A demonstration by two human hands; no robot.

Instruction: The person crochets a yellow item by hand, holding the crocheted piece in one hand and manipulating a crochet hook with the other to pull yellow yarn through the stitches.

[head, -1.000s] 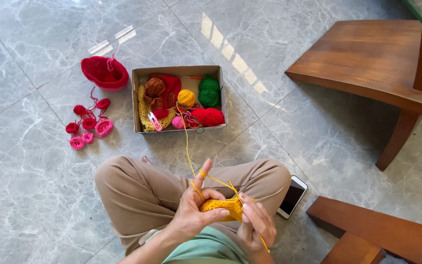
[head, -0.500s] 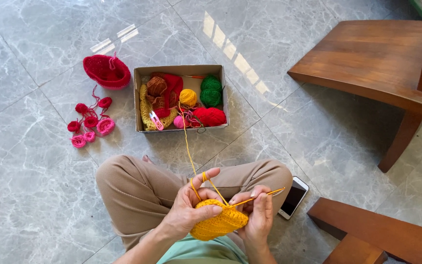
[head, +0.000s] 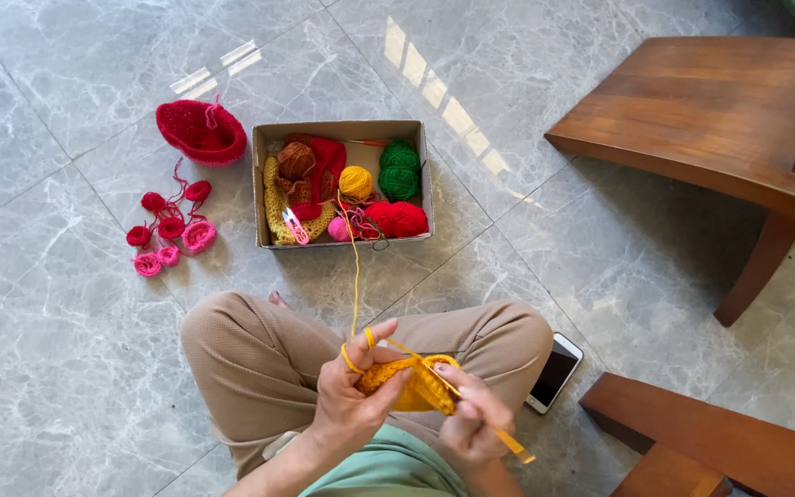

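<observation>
I sit cross-legged on a grey marble floor. My left hand (head: 350, 398) pinches a yellow crochet piece (head: 404, 383), with the yellow yarn strand (head: 355, 276) looped over its fingers. My right hand (head: 473, 420) grips a yellow crochet hook (head: 508, 444) whose tip is in the piece. The strand runs up to a yellow yarn ball (head: 355, 181) in a cardboard box (head: 342, 131).
The box also holds green (head: 399, 169), red (head: 400, 219) and brown (head: 296, 160) yarn balls and small snips. A red crocheted cap (head: 201, 132) and small pink and red crocheted flowers (head: 169, 231) lie left. A phone (head: 555, 372) rests by my right knee. Wooden furniture (head: 710, 120) stands right.
My hands have turned the yellow piece and drawn closer together. The hook has swung from pointing up-right to angling down-right. The view shifted slightly.
</observation>
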